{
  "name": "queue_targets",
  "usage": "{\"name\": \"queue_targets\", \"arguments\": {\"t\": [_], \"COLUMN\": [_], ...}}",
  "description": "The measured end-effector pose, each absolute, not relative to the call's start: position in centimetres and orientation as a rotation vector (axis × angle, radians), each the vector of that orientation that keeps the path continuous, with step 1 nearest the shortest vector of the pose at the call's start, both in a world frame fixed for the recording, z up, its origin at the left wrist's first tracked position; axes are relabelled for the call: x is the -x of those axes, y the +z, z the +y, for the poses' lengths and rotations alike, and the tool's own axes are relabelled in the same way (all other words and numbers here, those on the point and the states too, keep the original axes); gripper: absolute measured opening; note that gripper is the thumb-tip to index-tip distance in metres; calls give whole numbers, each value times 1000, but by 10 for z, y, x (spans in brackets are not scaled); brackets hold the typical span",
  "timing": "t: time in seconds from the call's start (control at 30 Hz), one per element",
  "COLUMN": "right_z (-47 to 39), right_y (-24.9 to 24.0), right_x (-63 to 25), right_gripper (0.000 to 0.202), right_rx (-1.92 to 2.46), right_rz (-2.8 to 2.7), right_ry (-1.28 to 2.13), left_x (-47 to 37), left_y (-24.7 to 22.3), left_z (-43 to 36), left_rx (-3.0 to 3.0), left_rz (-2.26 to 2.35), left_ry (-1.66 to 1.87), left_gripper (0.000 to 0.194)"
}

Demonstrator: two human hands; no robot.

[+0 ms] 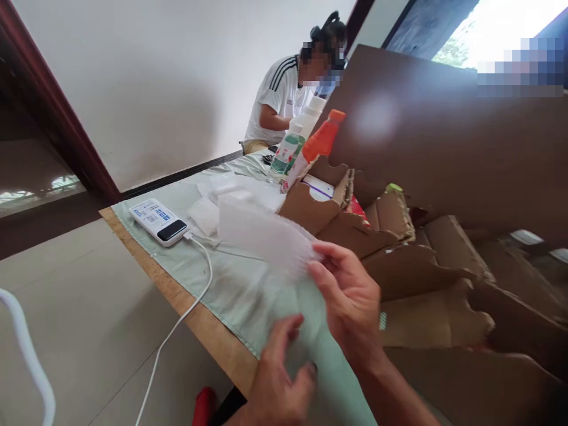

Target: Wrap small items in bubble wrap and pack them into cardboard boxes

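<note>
Translucent white plastic makes up the sheet (266, 234) that the right hand (344, 290) pinches by one end between thumb and index finger, its other fingers curled behind and the forearm slanting up from the lower right. The left hand (284, 370), blurred, grips nothing; its thumb and fingers stand apart near the bare tan edge of the tabletop (252, 290). Beyond the sheet lie more pale plastic pieces (204, 218). A power bank (157, 222) rests by the tabletop's left corner, its white cable (209, 266) dropping over the tan edge. Cardboard boxes (310, 207) line the right side; past the far end is another person (276, 94).
</note>
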State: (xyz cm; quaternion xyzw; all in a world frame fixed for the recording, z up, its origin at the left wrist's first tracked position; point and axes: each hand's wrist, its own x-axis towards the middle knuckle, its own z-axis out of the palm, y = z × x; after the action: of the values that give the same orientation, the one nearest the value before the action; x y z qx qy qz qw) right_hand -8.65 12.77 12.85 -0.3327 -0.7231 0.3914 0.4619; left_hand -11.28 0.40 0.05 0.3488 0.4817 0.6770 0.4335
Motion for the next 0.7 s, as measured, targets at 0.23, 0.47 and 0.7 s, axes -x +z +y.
{"name": "queue_targets", "arguments": {"t": [0.23, 0.47, 0.7], "right_z": [51, -16, -24], "right_y": [115, 119, 90], "right_x": [-65, -123, -148], "right_gripper": [16, 12, 19], "right_rx": [1134, 1023, 828], "right_rz": [-1256, -1368, -974], "right_ry": [1074, 1154, 1520], "left_x": [118, 45, 17], "left_y": [14, 45, 55], "left_z": [-17, -80, -60], "left_rx": [-578, -1041, -764], "left_rz": [1205, 1241, 1064], "left_ry": [1799, 1427, 1053], "left_gripper": [71, 78, 47]}}
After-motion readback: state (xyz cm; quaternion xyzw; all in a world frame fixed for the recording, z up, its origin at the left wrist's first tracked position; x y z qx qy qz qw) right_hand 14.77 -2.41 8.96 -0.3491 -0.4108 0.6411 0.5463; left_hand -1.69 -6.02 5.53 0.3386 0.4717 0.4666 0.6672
